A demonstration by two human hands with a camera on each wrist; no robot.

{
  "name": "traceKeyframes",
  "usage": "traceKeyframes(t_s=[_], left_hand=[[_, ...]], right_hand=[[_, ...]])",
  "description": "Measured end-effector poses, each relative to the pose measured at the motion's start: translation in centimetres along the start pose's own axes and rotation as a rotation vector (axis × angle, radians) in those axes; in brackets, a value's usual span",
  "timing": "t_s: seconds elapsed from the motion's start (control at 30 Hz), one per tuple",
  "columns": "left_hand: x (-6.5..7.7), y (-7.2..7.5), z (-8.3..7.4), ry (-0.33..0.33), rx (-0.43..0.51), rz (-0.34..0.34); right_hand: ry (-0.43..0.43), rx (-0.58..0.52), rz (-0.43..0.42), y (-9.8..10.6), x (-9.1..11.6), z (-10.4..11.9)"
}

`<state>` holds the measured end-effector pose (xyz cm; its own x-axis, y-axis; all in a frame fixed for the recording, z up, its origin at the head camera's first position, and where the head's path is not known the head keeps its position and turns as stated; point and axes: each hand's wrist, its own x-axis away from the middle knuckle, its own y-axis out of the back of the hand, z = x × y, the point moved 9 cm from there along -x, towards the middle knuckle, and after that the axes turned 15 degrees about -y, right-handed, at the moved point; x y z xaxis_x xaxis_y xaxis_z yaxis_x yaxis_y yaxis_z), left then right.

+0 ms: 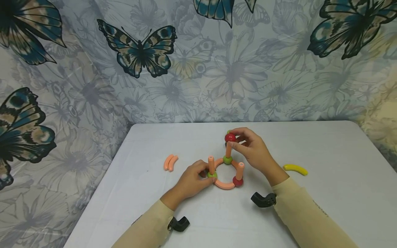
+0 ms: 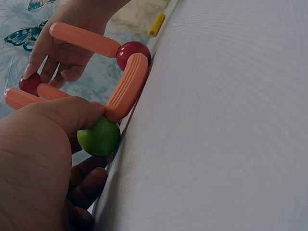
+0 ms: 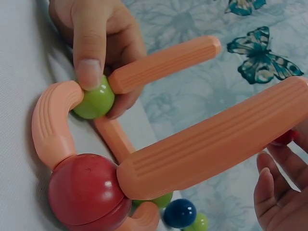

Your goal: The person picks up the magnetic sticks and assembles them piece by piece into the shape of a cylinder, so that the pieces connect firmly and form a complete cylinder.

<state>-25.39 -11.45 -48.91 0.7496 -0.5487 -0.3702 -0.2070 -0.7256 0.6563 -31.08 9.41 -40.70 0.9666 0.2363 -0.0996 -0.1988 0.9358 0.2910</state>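
Note:
A ring of curved orange rods (image 1: 224, 185) and balls lies on the table with straight orange rods standing up from it. My left hand (image 1: 193, 179) pinches the green ball (image 2: 99, 136) at the ring's left, thumb on top. My right hand (image 1: 252, 146) holds a red ball (image 1: 230, 137) between thumb and fingers at the top of the back rod (image 1: 228, 150). That rod rises from another green ball (image 1: 227, 160). At the front right, a larger-looking red ball (image 3: 89, 190) bears a third upright rod (image 1: 240, 171).
Two curved orange rods (image 1: 173, 163) lie side by side on the white table (image 1: 149, 203), left of the ring. A curved yellow rod (image 1: 295, 168) is beyond my right wrist. Behind the ring are a blue ball (image 3: 180, 213) and a small green ball (image 3: 198, 222).

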Motion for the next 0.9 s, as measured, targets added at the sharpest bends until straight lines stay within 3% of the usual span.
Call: traceKeyframes(t_s=[0.5, 0.9], left_hand=[[0.0, 0.0, 0.0, -0.004, 0.005, -0.001], [0.0, 0.0, 0.2, 0.015, -0.005, -0.001]], right_hand=[[0.008, -0.017, 0.015, -0.1, 0.0, 0.1], [-0.023, -0.065, -0.016, 0.7, -0.6, -1.5]])
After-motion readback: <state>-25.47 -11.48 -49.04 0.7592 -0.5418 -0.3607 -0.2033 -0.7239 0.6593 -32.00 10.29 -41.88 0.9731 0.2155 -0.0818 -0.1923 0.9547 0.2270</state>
